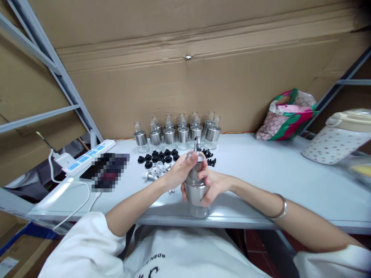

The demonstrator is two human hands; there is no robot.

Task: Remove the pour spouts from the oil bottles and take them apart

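Observation:
Upright near the front edge of the table stands a glass bottle (197, 193) with a brushed metal band and a metal pouring top (197, 146) with a black tip. My left hand (183, 170) is closed around the bottle's neck just under the top. Lower down, my right hand (211, 186) wraps the metal band and neck from the right. Left of the hands lie several silver spout pieces (156, 170), partly hidden by my left arm. Behind them sit several black stoppers (158, 155). More small black parts (209, 155) lie behind my right hand.
Several glass bottles with metal bands (183, 135) line the table's back. A power strip (89, 156) with a white charger and a blurred-out dark object (108, 172) are at left. A patterned bag (285, 116) and a dotted thermos jug (337, 137) stand at right.

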